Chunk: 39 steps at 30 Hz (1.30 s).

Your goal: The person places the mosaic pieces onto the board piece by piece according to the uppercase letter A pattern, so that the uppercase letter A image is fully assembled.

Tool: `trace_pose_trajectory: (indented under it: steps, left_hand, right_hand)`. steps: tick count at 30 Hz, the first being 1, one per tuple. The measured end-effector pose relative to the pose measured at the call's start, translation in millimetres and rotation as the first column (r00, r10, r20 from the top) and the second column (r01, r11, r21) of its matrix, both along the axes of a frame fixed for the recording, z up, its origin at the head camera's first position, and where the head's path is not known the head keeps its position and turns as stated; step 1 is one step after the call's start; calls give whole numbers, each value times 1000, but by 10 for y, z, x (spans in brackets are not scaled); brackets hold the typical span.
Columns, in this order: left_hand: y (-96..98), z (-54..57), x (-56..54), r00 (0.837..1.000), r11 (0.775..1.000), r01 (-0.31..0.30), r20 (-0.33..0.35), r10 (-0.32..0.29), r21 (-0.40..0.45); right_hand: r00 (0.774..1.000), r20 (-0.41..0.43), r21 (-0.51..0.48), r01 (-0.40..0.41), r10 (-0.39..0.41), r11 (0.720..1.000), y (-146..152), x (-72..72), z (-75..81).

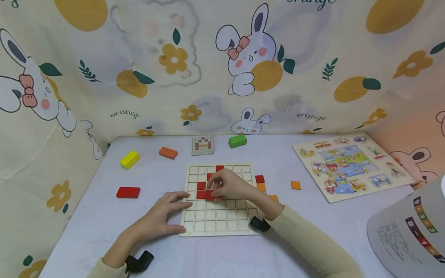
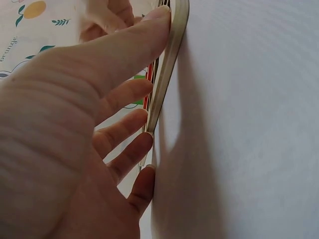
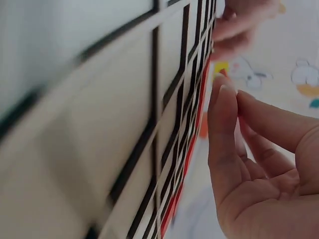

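A pale square grid board lies on the white table with several red square tiles set in its upper cells. My left hand is spread along the board's left edge, its fingertips and thumb touching the rim. Over the middle of the board, my right hand has its thumb and fingers brought together. In the right wrist view, a bit of a small red tile shows at the tips of that hand; the fingers hide most of it.
Loose red and orange tiles lie at the board's right edge, another orange tile beyond. Around stand yellow, orange, red and green blocks, a pattern card, a picture puzzle and a white bucket.
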State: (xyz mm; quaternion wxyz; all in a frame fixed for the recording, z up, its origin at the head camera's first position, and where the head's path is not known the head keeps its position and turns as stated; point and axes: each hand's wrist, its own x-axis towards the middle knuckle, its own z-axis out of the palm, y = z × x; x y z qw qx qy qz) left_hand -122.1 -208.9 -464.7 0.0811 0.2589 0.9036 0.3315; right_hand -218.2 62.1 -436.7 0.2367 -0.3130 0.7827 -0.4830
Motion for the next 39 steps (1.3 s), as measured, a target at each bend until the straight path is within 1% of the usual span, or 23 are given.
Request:
trace_pose_trajectory:
  steps: [4,7,11,16,18,19,20,21,22,23,25,26,27,28,29,31,35,39]
  left_hand:
    - [-6,-15,-5,1000,1000,9,-5,-9,-4]
    - [-13,-22,-8,1000,1000,18,-1,-18,2]
    - [-18,-22,-7,1000,1000,23,-1,-23,8]
    - [-18,-10,4,1000,1000,16,-2,-15,3]
    - [-15,-6,6,1000,1000,12,-1,-12,1]
    - [-14,-5,6,1000,1000,11,-1,-11,-1]
    - [-12,-4,6,1000,1000,10,-1,-10,-2]
    - [-11,-5,5,1000,1000,10,0,-10,-3]
    - [-10,-6,4,1000,1000,10,2,-10,-3]
    - [-9,-7,1,1000,1000,11,2,-11,-3]
    - [-12,-13,-4,1000,1000,12,0,-12,-3]
    - [-14,-15,-4,1000,1000,11,1,-11,-2]
    - [-16,-16,-4,1000,1000,11,1,-11,-2]
    - [-17,-17,-5,1000,1000,10,2,-10,-1]
    - [-18,-16,-4,1000,1000,9,2,-9,-1]
    - [-18,-13,-1,1000,1000,8,1,-8,-3]
    - [-12,-6,-1,1000,1000,6,3,-6,-2]
    - [-8,-8,-7,1000,1000,4,4,-4,0]
  right_hand:
    - [1000,16,31,-4,3,999,-200,48,-10]
    - [1000,-4,61,-18,18,998,-283,92,-5]
    - [998,-57,114,-20,27,993,-323,124,15]
    - [984,-177,186,1,32,983,-278,161,48]
    - [969,-245,224,25,31,974,-241,209,75]
    - [957,-288,250,37,37,967,-220,242,89]
    - [938,-343,286,48,55,957,-199,281,102]
    - [914,-396,338,53,90,940,-176,328,120]
    - [885,-444,394,56,137,917,-153,380,136]
    - [853,-483,456,55,195,888,-128,437,142]
    - [800,-515,557,39,308,829,-81,548,141]
    - [784,-511,594,26,353,804,-58,600,134]
    - [778,-495,623,8,386,783,-37,645,122]
    - [777,-483,638,-3,404,770,-21,678,103]
    - [780,-472,645,-13,411,764,-7,705,89]
    - [787,-461,644,-22,410,765,9,734,67]
    - [768,-473,658,-18,431,753,8,759,61]
    - [762,-465,681,-18,451,732,-4,786,63]
